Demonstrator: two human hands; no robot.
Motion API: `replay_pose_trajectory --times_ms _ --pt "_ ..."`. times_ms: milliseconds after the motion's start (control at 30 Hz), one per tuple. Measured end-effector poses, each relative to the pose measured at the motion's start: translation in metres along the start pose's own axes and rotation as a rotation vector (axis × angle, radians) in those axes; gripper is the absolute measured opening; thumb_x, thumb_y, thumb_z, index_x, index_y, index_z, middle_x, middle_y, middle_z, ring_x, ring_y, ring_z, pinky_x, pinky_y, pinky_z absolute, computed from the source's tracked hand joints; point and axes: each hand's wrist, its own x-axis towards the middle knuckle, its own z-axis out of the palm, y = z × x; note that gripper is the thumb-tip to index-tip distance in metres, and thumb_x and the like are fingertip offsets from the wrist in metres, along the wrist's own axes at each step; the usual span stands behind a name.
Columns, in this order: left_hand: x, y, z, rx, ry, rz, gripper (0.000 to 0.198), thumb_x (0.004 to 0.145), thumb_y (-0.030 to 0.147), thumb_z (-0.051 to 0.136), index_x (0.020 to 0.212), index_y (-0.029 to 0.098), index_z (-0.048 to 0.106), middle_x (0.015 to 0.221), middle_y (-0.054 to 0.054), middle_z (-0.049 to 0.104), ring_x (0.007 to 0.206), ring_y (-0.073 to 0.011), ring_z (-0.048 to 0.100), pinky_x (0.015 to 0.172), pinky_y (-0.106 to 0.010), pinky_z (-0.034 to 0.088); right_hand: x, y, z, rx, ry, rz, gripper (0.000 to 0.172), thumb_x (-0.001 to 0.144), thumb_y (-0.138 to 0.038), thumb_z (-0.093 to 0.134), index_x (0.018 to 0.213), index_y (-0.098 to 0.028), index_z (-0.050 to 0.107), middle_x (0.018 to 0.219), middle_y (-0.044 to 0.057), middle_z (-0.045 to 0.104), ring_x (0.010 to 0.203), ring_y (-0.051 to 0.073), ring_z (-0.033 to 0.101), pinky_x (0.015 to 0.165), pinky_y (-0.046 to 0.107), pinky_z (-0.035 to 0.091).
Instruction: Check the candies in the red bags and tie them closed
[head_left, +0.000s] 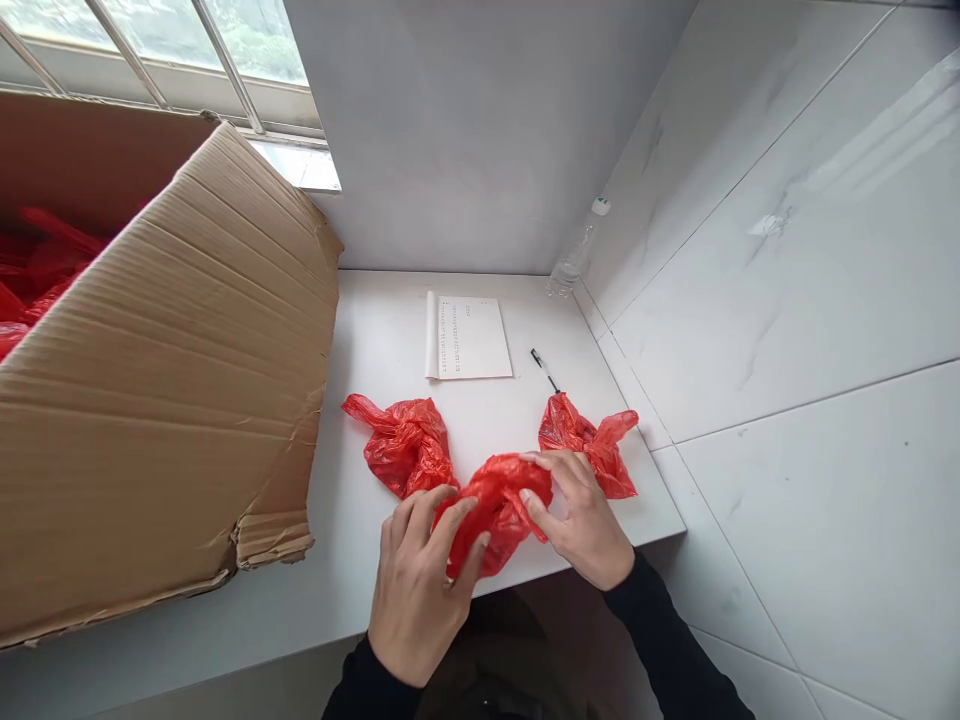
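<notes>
A crumpled red plastic bag (496, 500) lies stretched across the front of the white counter (375, 350), bunched at both ends. My left hand (420, 585) presses on its middle with fingers curled over the plastic. From the right, my right hand (577, 515) pinches the same middle bunch between thumb and fingers. The bag's left lobe (401, 445) and right lobe (592, 445) stick out past both hands.
A large open cardboard box (165, 380) holding more red bags (37, 275) fills the left side. A printed paper sheet (469, 338) and a pen (545, 369) lie behind the bag. A clear plastic bottle (574, 255) stands in the tiled back corner. The counter edge runs just under my hands.
</notes>
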Motion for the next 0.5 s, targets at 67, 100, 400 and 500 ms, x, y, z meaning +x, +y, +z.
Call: replay_pose_trajectory --times_ms 67,100,400,500 --pt "0.002 -0.005 -0.001 -0.011 0.024 -0.011 0.01 0.092 0.019 0.062 0.1 0.025 0.065 0.103 -0.004 0.067 0.1 -0.024 0.058 0.087 -0.038 0.043 0.001 0.004 -0.003 0.055 0.035 0.061 0.019 0.093 -0.026 0.055 0.11 -0.024 0.065 0.108 0.007 0.068 0.107 0.026 0.061 0.095 0.046 0.052" --pt "0.002 -0.009 -0.003 -0.013 0.048 -0.029 0.009 0.093 0.017 0.06 0.097 0.024 0.063 0.099 -0.004 0.067 0.097 -0.0232 0.058 0.086 -0.038 0.043 0.0 0.008 -0.006 0.098 0.074 0.109 0.017 0.093 -0.027 0.054 0.105 -0.023 0.065 0.105 0.007 0.069 0.103 0.026 0.063 0.093 0.044 0.054" --pt "0.01 0.008 0.003 -0.05 -0.006 -0.067 0.026 0.089 0.033 0.067 0.113 0.024 0.063 0.112 -0.007 0.068 0.106 -0.0264 0.06 0.089 -0.04 0.044 -0.003 0.018 -0.016 0.219 0.093 0.271 0.024 0.092 -0.043 0.06 0.105 -0.024 0.064 0.099 0.006 0.072 0.094 0.025 0.068 0.086 0.04 0.057" --pt "0.008 0.001 0.005 -0.057 0.023 -0.092 0.006 0.092 0.024 0.061 0.094 0.024 0.066 0.095 -0.002 0.071 0.094 -0.0225 0.061 0.083 -0.037 0.043 -0.003 0.021 -0.021 0.259 0.134 0.312 0.023 0.093 -0.043 0.059 0.101 -0.022 0.064 0.09 0.006 0.072 0.083 0.024 0.069 0.077 0.039 0.058"
